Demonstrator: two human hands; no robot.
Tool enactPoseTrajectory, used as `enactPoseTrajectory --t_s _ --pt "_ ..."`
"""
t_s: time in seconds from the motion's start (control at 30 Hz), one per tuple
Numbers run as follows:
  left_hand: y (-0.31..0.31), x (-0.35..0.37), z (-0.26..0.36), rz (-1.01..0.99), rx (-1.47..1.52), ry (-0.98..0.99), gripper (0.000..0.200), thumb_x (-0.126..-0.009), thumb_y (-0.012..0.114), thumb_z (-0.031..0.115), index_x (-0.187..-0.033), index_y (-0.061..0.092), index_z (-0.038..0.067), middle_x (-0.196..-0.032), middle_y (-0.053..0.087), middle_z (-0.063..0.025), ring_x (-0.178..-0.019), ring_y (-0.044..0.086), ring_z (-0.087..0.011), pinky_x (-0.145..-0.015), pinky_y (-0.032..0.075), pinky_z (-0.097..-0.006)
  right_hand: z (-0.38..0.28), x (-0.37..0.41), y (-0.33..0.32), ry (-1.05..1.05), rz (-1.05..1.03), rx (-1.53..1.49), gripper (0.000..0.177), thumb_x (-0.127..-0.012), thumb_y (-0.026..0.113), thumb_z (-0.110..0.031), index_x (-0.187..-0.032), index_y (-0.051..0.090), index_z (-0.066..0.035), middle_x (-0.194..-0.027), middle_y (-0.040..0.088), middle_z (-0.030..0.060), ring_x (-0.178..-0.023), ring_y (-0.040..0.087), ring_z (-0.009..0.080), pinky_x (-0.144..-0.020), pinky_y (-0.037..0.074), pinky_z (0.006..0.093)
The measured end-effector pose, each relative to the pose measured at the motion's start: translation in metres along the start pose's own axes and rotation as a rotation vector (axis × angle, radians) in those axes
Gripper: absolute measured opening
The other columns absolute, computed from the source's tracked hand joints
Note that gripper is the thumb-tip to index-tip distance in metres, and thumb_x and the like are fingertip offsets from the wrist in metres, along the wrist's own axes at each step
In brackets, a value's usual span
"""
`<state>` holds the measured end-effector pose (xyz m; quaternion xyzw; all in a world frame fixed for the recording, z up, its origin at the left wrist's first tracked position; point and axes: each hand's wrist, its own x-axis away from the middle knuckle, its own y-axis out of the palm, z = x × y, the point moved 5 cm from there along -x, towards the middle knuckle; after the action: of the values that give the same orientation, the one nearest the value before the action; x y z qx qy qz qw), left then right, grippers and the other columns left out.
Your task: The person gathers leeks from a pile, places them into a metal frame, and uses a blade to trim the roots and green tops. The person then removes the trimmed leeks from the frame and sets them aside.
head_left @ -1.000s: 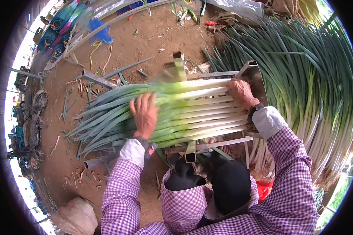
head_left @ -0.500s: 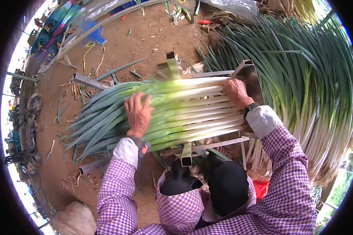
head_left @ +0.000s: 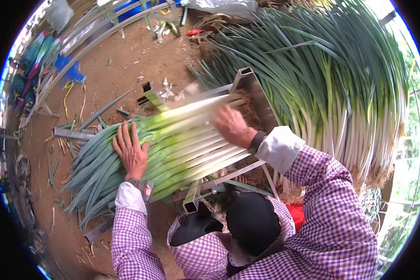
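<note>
1. Bare brown earth (head_left: 121,60) spreads under my work, strewn with trimmings; at the far left lie a blue plastic sheet (head_left: 71,70) and a yellow cord (head_left: 66,98).
2. A large heap of long green onions (head_left: 331,70) fills the right side, leaves toward the far end, white stalks and roots toward the near.
3. In front of me stands a metal frame (head_left: 191,199), with an upright plate (head_left: 262,98) at its right end.
4. The row of onions (head_left: 172,147) lies across that frame, leaves drooping off to the left, white shanks to the right, some root tufts (head_left: 250,109) near the plate.
5. My left hand (head_left: 131,151) rests on the green leaves, fingers spread, palm down, pinching nothing.
6. My right hand (head_left: 231,126) is over the white shanks, near the root ends; it is blurred, so I cannot tell whether its fingers grip any.
</note>
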<state>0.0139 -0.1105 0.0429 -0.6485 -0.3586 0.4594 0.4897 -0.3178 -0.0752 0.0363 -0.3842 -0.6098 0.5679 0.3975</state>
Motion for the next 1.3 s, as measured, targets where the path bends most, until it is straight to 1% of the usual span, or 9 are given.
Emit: enactPoseTrajectory --t_s 0.07,0.33,0.43,0.53,0.7,0.83,0.93,1.17,1.3 --pt "0.002 0.002 0.000 0.009 -0.013 0.007 0.094 -0.087 0.074 0.044 -0.162 0.029 0.011 -0.168 0.027 -0.0128 -0.155 0.023 -0.0338 -0.123 0.017 -0.0558 -0.012 -0.001 0.000 0.059 -0.087 -0.060 0.055 -0.091 0.056 -0.013 -0.140 0.050 0.013 -0.141 0.051 0.0369 -0.131 0.051 0.0509 -0.100 0.052 0.0512" --pt "0.016 -0.001 -0.001 0.032 -0.091 0.003 0.089 -0.090 0.072 0.044 -0.162 0.029 0.012 -0.166 0.029 -0.0131 -0.154 0.024 -0.0348 -0.122 0.020 -0.0565 -0.013 -0.001 0.012 0.098 -0.048 -0.214 0.036 -0.089 0.058 -0.007 -0.115 0.065 0.018 -0.141 0.046 0.0439 -0.134 0.045 0.0576 -0.099 0.057 0.0501" --pt "0.013 0.000 0.001 0.021 -0.122 -0.005 0.085 -0.094 0.068 0.043 -0.162 0.027 0.013 -0.168 0.027 -0.0097 -0.155 0.024 -0.0308 -0.122 0.021 -0.0529 -0.005 -0.007 0.030 0.095 0.110 -0.200 0.028 -0.084 0.062 -0.012 -0.102 0.074 0.004 -0.119 0.061 0.0295 -0.113 0.059 0.0424 -0.083 0.056 0.0469" --pt "0.015 0.000 0.001 0.029 -0.154 -0.011 0.086 -0.094 0.068 0.043 -0.163 0.025 0.015 -0.169 0.027 -0.0074 -0.156 0.024 -0.0280 -0.122 0.021 -0.0506 -0.003 0.013 -0.048 -0.009 0.121 -0.371 0.028 -0.083 0.062 -0.011 -0.106 0.072 0.001 -0.112 0.066 0.0204 -0.100 0.064 0.0353 -0.082 0.055 0.0456" --pt "0.014 0.001 0.002 0.043 -0.173 0.011 0.085 -0.096 0.067 0.043 -0.164 0.024 0.016 -0.170 0.025 -0.0061 -0.156 0.024 -0.0271 -0.122 0.022 -0.0498 0.008 0.129 -0.124 0.300 0.509 -0.706 0.048 -0.085 0.074 -0.015 -0.130 0.061 -0.005 -0.116 0.066 0.0160 -0.108 0.065 0.0343 -0.091 0.056 0.0444" --pt "0.014 0.000 0.002 -0.005 -0.179 -0.017 0.082 -0.098 0.064 0.043 -0.164 0.024 0.016 -0.169 0.026 -0.0070 -0.154 0.026 -0.0282 -0.123 0.022 -0.0508 0.076 0.270 -0.076 0.540 0.873 -0.843 0.049 -0.086 0.079 -0.012 -0.133 0.065 -0.010 -0.124 0.068 0.0141 -0.115 0.066 0.0318 -0.099 0.054 0.0386" --pt "0.012 0.000 0.003 0.013 -0.152 -0.021 0.081 -0.098 0.064 0.043 -0.164 0.025 0.017 -0.169 0.026 -0.0072 -0.154 0.027 -0.0288 -0.122 0.023 -0.0525 0.114 0.364 -0.082 0.905 0.713 -0.192 0.056 -0.082 0.081 -0.015 -0.134 0.061 -0.008 -0.127 0.064 0.0179 -0.115 0.063 0.0352 -0.098 0.053 0.0429" --pt "-0.002 -0.001 0.002 -0.029 -0.030 -0.075 0.084 -0.092 0.071 0.039 -0.162 0.031 0.018 -0.167 0.029 -0.0084 -0.155 0.026 -0.0308 -0.120 0.024 -0.0602 0.146 0.435 -0.058 1.433 0.380 -0.309 0.111 -0.070 0.092 -0.034 -0.159 0.030 -0.009 -0.144 0.049 0.0270 -0.132 0.051 0.0440 -0.108 0.045 0.0505" --pt "0.000 0.004 -0.011 -0.073 0.028 -0.137 0.086 -0.087 0.077 0.037 -0.160 0.034 0.017 -0.164 0.033 -0.0104 -0.153 0.028 -0.0318 -0.118 0.025 -0.0618 0.156 0.429 -0.056 1.485 0.285 -0.248 0.118 -0.068 0.093 -0.032 -0.160 0.024 -0.009 -0.149 0.043 0.0291 -0.128 0.055 0.0459 -0.102 0.051 0.0525"
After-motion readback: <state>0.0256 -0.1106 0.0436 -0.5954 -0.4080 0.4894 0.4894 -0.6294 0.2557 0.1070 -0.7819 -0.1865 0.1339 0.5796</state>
